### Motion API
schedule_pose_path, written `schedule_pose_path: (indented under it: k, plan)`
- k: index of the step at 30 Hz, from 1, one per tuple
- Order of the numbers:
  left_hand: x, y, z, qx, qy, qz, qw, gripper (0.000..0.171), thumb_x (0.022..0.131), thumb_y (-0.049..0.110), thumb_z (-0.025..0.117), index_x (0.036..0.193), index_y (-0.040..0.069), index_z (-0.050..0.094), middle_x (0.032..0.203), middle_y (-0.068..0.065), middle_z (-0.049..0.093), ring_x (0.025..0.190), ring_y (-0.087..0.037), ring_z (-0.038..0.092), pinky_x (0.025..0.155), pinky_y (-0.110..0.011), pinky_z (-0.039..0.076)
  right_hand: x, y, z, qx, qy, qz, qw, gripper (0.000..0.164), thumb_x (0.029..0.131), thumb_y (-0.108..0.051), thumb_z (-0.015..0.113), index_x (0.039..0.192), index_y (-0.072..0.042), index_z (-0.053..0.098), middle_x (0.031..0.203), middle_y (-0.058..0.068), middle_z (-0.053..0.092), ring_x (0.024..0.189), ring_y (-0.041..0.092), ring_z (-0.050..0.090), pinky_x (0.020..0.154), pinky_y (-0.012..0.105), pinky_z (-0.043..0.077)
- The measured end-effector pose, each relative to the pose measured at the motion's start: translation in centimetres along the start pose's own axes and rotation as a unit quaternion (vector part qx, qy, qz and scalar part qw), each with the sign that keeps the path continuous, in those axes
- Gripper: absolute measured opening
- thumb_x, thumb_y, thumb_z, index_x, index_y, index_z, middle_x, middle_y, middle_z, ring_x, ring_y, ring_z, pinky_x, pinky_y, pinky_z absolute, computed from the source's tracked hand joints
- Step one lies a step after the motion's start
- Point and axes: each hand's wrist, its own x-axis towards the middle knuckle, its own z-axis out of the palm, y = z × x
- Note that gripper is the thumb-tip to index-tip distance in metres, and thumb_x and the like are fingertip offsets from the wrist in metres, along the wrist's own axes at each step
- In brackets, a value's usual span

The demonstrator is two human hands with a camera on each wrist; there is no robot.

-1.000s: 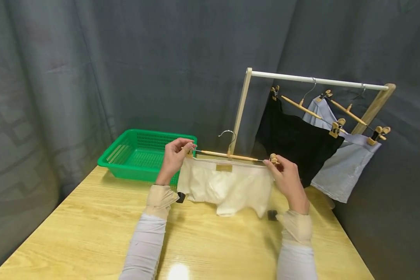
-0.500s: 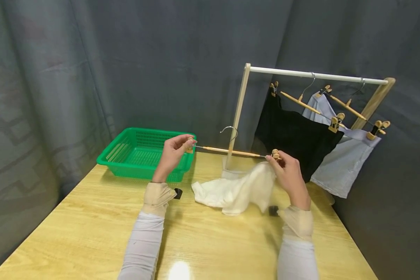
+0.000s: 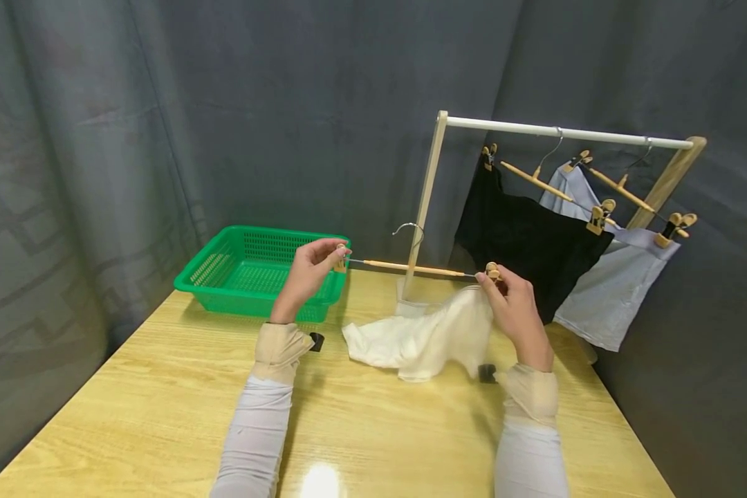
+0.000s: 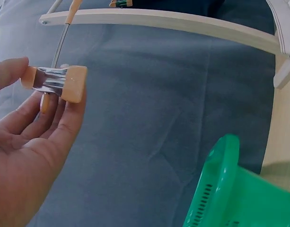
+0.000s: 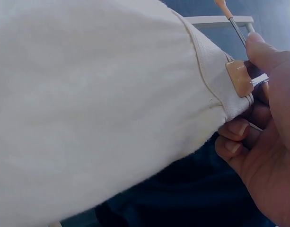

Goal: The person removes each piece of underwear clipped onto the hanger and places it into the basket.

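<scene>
Head view: left hand (image 3: 306, 275) narrowly pinches the metal-sprung left clip (image 4: 75, 84) of a slim wooden hanger (image 3: 438, 270); right hand (image 3: 519, 311), grip narrow, pinches the right clip (image 5: 238, 78), which bites the waistband (image 5: 212, 71) of a soft cream garment (image 3: 426, 342) drooping over the wood-grained counter (image 3: 162, 415).

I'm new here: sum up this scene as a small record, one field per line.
Left hand: pinches the left clip of the hanger; no cloth in it
Right hand: holds the right clip, which grips the cream garment
Cream garment: hangs from the right clip alone, drooping
Rack: bears a black garment and a pale blue garment
Basket: green, on the table, left of the rack
</scene>
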Motion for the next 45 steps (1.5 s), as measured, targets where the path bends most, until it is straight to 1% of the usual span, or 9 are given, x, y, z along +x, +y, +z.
schedule_pose_path:
  k: [6, 9, 11, 15, 21, 28, 34, 40, 45]
  plan:
    - [-0.1, 0.7, 0.5, 0.118, 0.016, 0.024, 0.9926, 0.034, 0.105, 0.023, 0.06, 0.134, 0.006, 0.063, 0.122, -0.016, 0.066, 0.113, -0.03, 0.063, 0.1, -0.045, 0.05, 0.1, 0.1, 0.3, 0.009, 0.012, -0.014, 1.0, 0.031, 0.104, -0.028, 0.06, 0.084, -0.006, 0.054, 0.071, 0.003, 0.038, 0.069, 0.017, 0.041, 0.061, 0.025, 0.032]
    - [-0.2, 1.0, 1.3, 0.199, 0.029, 0.076, 0.9766, 0.028, 0.103, 0.016, 0.062, 0.128, 0.004, 0.067, 0.119, -0.016, 0.066, 0.104, -0.029, 0.063, 0.09, -0.042, 0.053, 0.2, 0.1, 0.5, 0.015, 0.01, -0.019, 1.0, 0.03, 0.104, -0.026, 0.06, 0.084, -0.006, 0.053, 0.071, 0.004, 0.038, 0.068, 0.016, 0.041, 0.061, 0.025, 0.032]
    - [-0.2, 1.2, 2.0, 0.249, 0.035, 0.123, 0.96, 0.025, 0.102, 0.012, 0.063, 0.124, 0.002, 0.069, 0.119, -0.016, 0.066, 0.099, -0.03, 0.063, 0.084, -0.04, 0.053, 0.2, 0.0, 0.6, 0.018, 0.006, -0.021, 1.0, 0.029, 0.104, -0.026, 0.06, 0.085, -0.006, 0.053, 0.071, 0.004, 0.038, 0.068, 0.016, 0.041, 0.061, 0.025, 0.032]
    - [-0.2, 1.5, 3.5, 0.298, 0.017, 0.2, 0.9334, 0.024, 0.099, 0.009, 0.067, 0.12, 0.0, 0.072, 0.12, -0.017, 0.067, 0.101, -0.03, 0.066, 0.085, -0.041, 0.055, 0.2, -0.2, 0.8, 0.026, -0.002, -0.023, 0.999, 0.028, 0.104, -0.025, 0.06, 0.085, -0.006, 0.052, 0.072, 0.004, 0.038, 0.068, 0.016, 0.041, 0.061, 0.025, 0.033]
    - [-0.1, 1.3, 5.2, 0.331, -0.04, 0.218, 0.9172, 0.026, 0.096, 0.009, 0.072, 0.12, 0.001, 0.073, 0.116, -0.013, 0.07, 0.106, -0.027, 0.068, 0.09, -0.037, 0.057, 0.1, -0.5, 1.0, 0.04, 0.001, -0.02, 0.999, 0.028, 0.104, -0.025, 0.06, 0.086, -0.005, 0.054, 0.072, 0.004, 0.039, 0.069, 0.016, 0.041, 0.062, 0.025, 0.032]
    - [-0.1, 0.3, 5.4, 0.311, -0.052, 0.233, 0.9198, 0.02, 0.092, 0.0, 0.072, 0.111, 0.003, 0.078, 0.099, -0.009, 0.072, 0.091, -0.024, 0.065, 0.076, -0.031, 0.056, 0.0, -0.8, 1.0, 0.052, 0.003, -0.014, 0.999, 0.029, 0.102, -0.025, 0.064, 0.082, -0.007, 0.054, 0.073, 0.005, 0.042, 0.069, 0.016, 0.043, 0.061, 0.024, 0.034]
    - [0.1, 0.4, 5.5, 0.283, -0.052, 0.254, 0.9234, 0.019, 0.09, -0.002, 0.073, 0.107, 0.002, 0.079, 0.096, -0.009, 0.074, 0.088, -0.022, 0.065, 0.074, -0.03, 0.056, -0.2, -1.4, 0.2, 0.037, 0.0, -0.003, 0.999, 0.028, 0.103, -0.026, 0.062, 0.085, -0.005, 0.06, 0.082, 0.006, 0.05, 0.078, 0.015, 0.049, 0.068, 0.015, 0.04]
    - [0.4, 0.6, 5.5, 0.278, -0.051, 0.27, 0.9206, 0.016, 0.092, 0.001, 0.072, 0.107, 0.0, 0.079, 0.097, -0.011, 0.074, 0.089, -0.023, 0.066, 0.075, -0.03, 0.057, 0.2, -1.2, 0.0, 0.045, 0.004, -0.011, 0.999, 0.031, 0.107, -0.028, 0.054, 0.107, 0.0, 0.069, 0.095, 0.012, 0.062, 0.083, 0.011, 0.051, 0.075, 0.014, 0.042]
    - [0.3, 0.6, 5.3, 0.284, -0.047, 0.28, 0.9159, 0.015, 0.092, 0.0, 0.072, 0.105, 0.0, 0.079, 0.096, -0.011, 0.074, 0.09, -0.023, 0.066, 0.075, -0.029, 0.057, 0.3, -1.4, -0.1, 0.054, -0.031, -0.009, 0.998, 0.04, 0.111, -0.029, 0.044, 0.121, 0.001, 0.067, 0.097, 0.016, 0.065, 0.083, 0.011, 0.052, 0.076, 0.018, 0.042]
